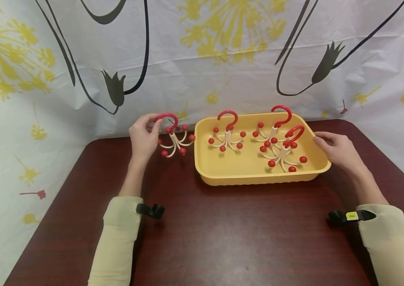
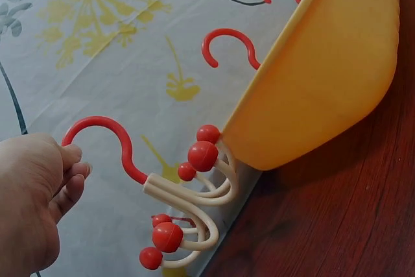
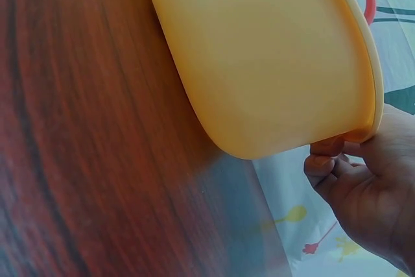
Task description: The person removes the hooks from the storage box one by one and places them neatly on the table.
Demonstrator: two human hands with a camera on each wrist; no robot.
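Observation:
My left hand (image 1: 144,135) pinches the tip of the red hook of a rotating multi-arm hanger (image 1: 174,143) with cream arms and red ball ends. That hanger is just left of a yellow plastic tub (image 1: 230,169); in the left wrist view the hanger (image 2: 178,194) looks tilted, with its balls close to the tub's wall. Three similar hangers stand inside the tub: one hanger (image 1: 227,137) on the left, another hanger (image 1: 273,133) at the back right and a third hanger (image 1: 285,153) at the front right. With curled fingers my right hand (image 1: 341,151) grips the tub's right rim.
Both stand on a dark reddish-brown table (image 1: 223,230). Behind it hangs a white curtain (image 1: 173,47) with yellow and grey flower prints, close to the table's back edge. Black straps (image 1: 150,210) sit at the sleeve cuffs.

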